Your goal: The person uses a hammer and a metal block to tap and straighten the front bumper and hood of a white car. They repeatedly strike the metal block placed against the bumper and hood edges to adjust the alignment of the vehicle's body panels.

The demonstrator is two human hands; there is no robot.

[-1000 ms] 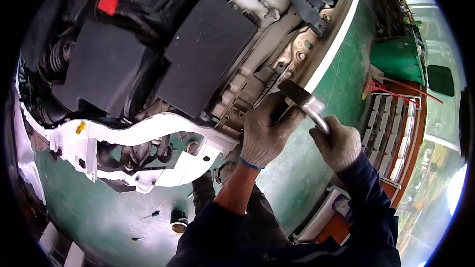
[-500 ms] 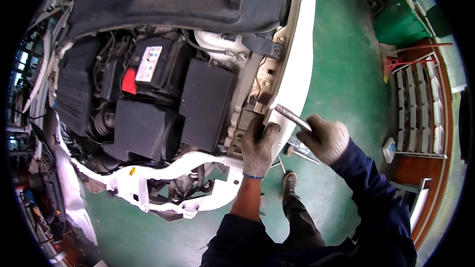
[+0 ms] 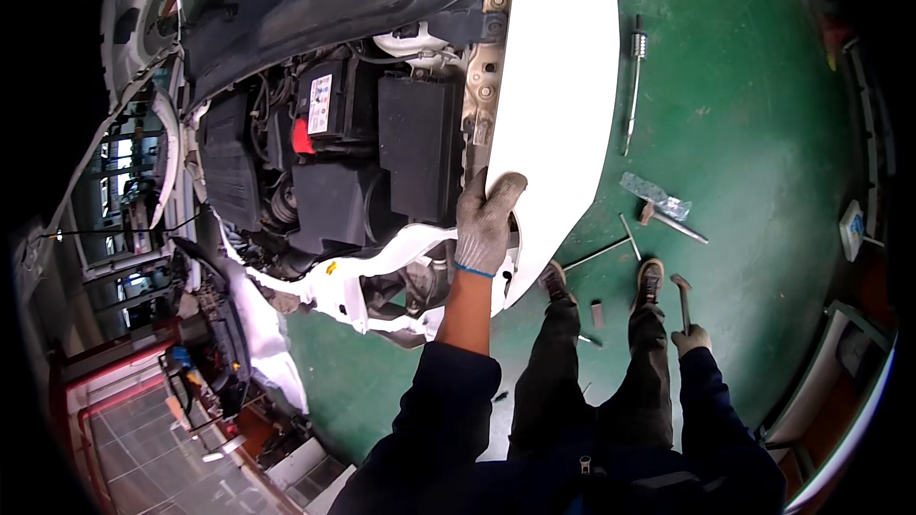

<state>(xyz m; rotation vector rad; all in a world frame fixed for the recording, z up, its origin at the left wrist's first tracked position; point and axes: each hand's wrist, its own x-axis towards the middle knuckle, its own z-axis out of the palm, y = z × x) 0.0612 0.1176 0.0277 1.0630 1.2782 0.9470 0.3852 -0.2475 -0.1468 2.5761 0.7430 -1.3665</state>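
Observation:
At the inner edge of the white front fender (image 3: 563, 114), my left hand (image 3: 485, 227) in a grey knit glove is bent over the metal rail (image 3: 482, 91). Its thumb points out over the fender side while the fingers curl down into the gap, where their tips and anything they hold are hidden. My right hand (image 3: 692, 338), gloved too, hangs low beside my right leg. It is closed round the handle of a hammer (image 3: 683, 301), whose head points up and away from the car.
A black box cover (image 3: 417, 148) and a battery (image 3: 339, 100) fill the engine bay. On the green floor lie a long rod tool (image 3: 636, 76), a second hammer (image 3: 673, 220), a plastic bag (image 3: 641, 187), a T-shaped bar (image 3: 606, 252) and a small block (image 3: 597, 313).
My right hand has dropped with the hammer from the fender rail to beside my right leg. My left hand stays at the rail. The view has shifted, showing more floor.

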